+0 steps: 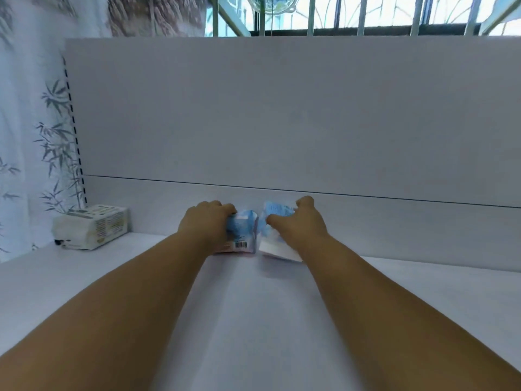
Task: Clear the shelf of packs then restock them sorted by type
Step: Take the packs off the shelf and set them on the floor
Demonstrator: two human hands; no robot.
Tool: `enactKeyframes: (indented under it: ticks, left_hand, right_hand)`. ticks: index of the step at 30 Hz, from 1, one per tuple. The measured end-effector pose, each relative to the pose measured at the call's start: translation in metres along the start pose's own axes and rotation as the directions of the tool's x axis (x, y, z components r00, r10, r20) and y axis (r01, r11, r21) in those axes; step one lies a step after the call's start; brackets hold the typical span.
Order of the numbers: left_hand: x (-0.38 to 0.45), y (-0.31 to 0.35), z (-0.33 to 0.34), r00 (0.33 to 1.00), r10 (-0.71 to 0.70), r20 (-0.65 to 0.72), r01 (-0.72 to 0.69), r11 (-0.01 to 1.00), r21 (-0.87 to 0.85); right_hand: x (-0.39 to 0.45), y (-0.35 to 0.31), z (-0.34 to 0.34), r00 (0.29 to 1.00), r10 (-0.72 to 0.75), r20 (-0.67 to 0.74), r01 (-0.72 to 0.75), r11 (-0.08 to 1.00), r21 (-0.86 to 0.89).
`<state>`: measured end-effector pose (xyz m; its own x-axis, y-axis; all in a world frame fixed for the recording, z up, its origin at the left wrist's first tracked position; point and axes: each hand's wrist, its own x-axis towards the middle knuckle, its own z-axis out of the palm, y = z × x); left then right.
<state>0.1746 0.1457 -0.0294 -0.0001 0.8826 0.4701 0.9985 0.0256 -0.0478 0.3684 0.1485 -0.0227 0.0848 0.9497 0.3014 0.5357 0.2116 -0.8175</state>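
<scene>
On the shelf, each hand grips one of two blue packs; one white pack sits apart.

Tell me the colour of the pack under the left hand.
Light blue pack, barcode on its near end; head view.

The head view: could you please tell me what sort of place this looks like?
Probably a shop-style shelf set up in a room. A white shelf has a slotted upright at its back panel, a white pack stands at the left, and a barred window and bamboo-print curtain lie behind.
</scene>
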Motion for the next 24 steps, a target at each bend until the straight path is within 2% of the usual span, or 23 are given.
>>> enactKeyframes:
  ticks: [2, 5, 7, 9, 10, 12, 14, 16, 19, 24]
  left_hand:
    - [-0.004, -0.002, -0.009, 0.993, -0.113, -0.027, 0.106, 0.975, -0.194]
    - [-0.018, 0.000, -0.023, 0.959, -0.281, 0.043, 0.260, 0.803, -0.537]
    - [-0.035, 0.005, -0.031, 0.933, -0.352, 0.074, 0.289, 0.613, -0.735]
    - [-0.055, 0.017, -0.044, 0.905, -0.411, 0.111, 0.277, 0.370, -0.887]
    - [-0.065, 0.024, -0.052, 0.897, -0.425, 0.121, 0.257, 0.280, -0.925]
    - [-0.083, 0.044, -0.067, 0.893, -0.435, 0.112, 0.204, 0.169, -0.964]
    - [-0.104, 0.065, -0.081, 0.887, -0.453, 0.086, 0.166, 0.138, -0.976]
    - [-0.128, 0.087, -0.093, 0.870, -0.488, 0.065, 0.163, 0.161, -0.973]
    - [-0.169, 0.121, -0.109, 0.828, -0.559, 0.054, 0.190, 0.187, -0.964]
    - [-0.237, 0.169, -0.130, 0.776, -0.629, 0.050, 0.219, 0.194, -0.956]
  right_hand:
    - [0.000, -0.003, -0.006, 0.997, -0.011, -0.072, 0.020, 0.993, 0.119]
    - [-0.009, -0.012, -0.018, 0.989, -0.047, -0.138, 0.081, 0.965, 0.250]
    - [-0.020, -0.014, -0.027, 0.978, -0.100, -0.183, 0.153, 0.940, 0.305]
    - [-0.032, -0.013, -0.036, 0.959, -0.169, -0.227, 0.228, 0.935, 0.270]
    - [-0.040, -0.012, -0.041, 0.954, -0.198, -0.225, 0.251, 0.937, 0.242]
    - [-0.058, -0.012, -0.051, 0.948, -0.253, -0.191, 0.292, 0.932, 0.216]
    - [-0.077, -0.011, -0.065, 0.932, -0.314, -0.181, 0.351, 0.907, 0.232]
    - [-0.097, -0.008, -0.084, 0.925, -0.331, -0.188, 0.377, 0.863, 0.336]
    - [-0.124, 0.002, -0.113, 0.952, -0.285, -0.107, 0.300, 0.813, 0.499]
    - [-0.182, 0.021, -0.154, 0.939, -0.341, 0.044, 0.267, 0.803, 0.533]
